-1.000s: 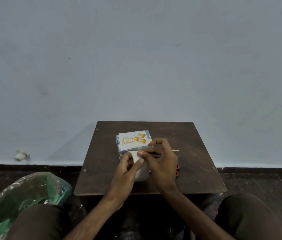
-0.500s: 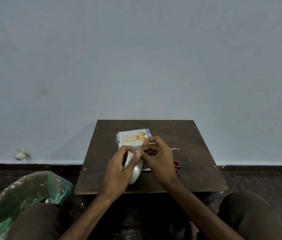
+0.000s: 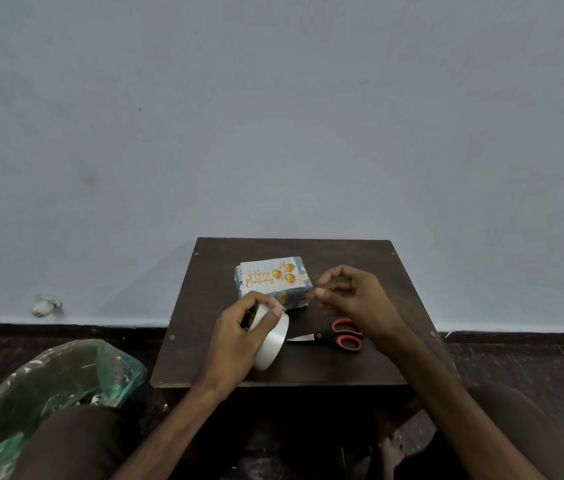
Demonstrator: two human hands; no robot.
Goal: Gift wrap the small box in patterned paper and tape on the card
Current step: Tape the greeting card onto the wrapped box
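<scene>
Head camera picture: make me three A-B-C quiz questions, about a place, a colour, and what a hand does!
1. Where is the birthday card? A on the wrapped box; B on the floor; C in a bag.
2. What colour are the loops of the scissors? A yellow; B red; C white.
3. What is the left hand doing? A lying flat; B cutting paper; C gripping the tape roll.
Answers: 1 A, it lies atop the box; 2 B, red loops on black handles; 3 C, its fingers curl round the roll.
</scene>
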